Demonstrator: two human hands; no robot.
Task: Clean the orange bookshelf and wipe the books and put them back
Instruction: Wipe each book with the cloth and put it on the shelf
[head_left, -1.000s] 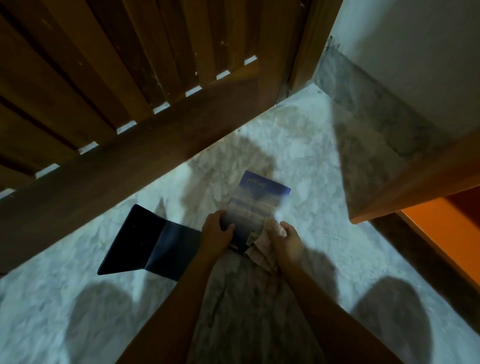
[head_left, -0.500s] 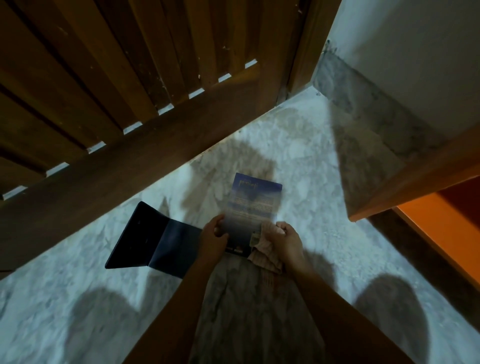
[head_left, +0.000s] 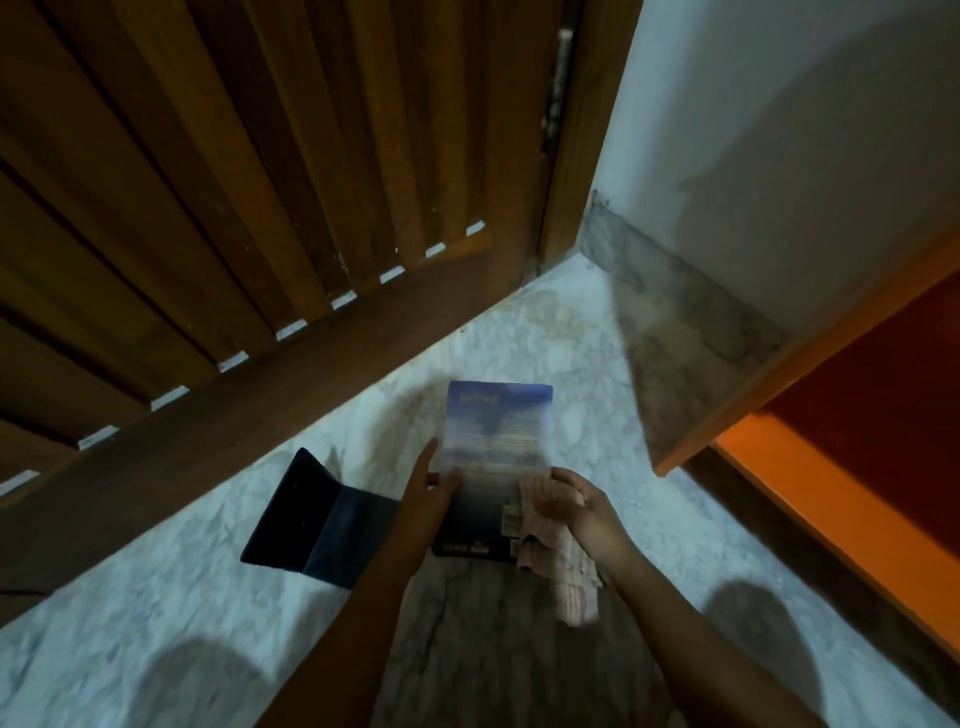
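A blue book (head_left: 493, 447) with a pale printed cover is held upright in front of me, above the marble floor. My left hand (head_left: 423, 506) holds its left edge, thumb on the cover and fingers behind. My right hand (head_left: 582, 512) grips a crumpled pinkish cloth (head_left: 558, 564) against the book's lower right corner; the cloth hangs below the hand. The orange bookshelf (head_left: 852, 499) fills the right edge, with its wooden side panel and an orange shelf board showing.
A dark blue folder or book (head_left: 322, 519) lies open on the white marble floor (head_left: 156, 623) to the left of my hands. A slatted wooden door (head_left: 234, 208) spans the upper left. A white wall (head_left: 779, 130) with a grey skirting meets it at the corner.
The book has turned from tilted right to nearly straight upright. My left hand has loosened, its fingers straighter along the edge. The cloth has slid lower on the book's right corner.
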